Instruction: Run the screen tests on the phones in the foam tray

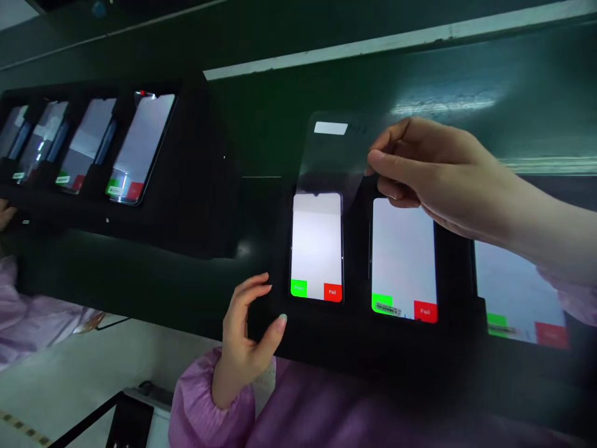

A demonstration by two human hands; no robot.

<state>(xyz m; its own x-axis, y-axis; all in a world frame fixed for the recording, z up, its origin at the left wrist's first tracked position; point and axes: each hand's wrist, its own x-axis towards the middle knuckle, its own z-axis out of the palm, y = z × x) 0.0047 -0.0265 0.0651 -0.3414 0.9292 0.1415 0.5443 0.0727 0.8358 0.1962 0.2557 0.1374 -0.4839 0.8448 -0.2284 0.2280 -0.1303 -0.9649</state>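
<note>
Pinching a clear film (330, 154) with the right hand (422, 163); left hand (249, 339) just has fingers spread. Lit phone (317, 246) sits nearby.

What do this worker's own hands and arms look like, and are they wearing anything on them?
The left hand and right hand are ordinary human hands, with no gloves or cables visible. The left sleeve is loose, pinkish-purple fabric, gathered at the wrist. The right sleeve, similar in colour, shows only partly, leaving the forearm bare.
</note>
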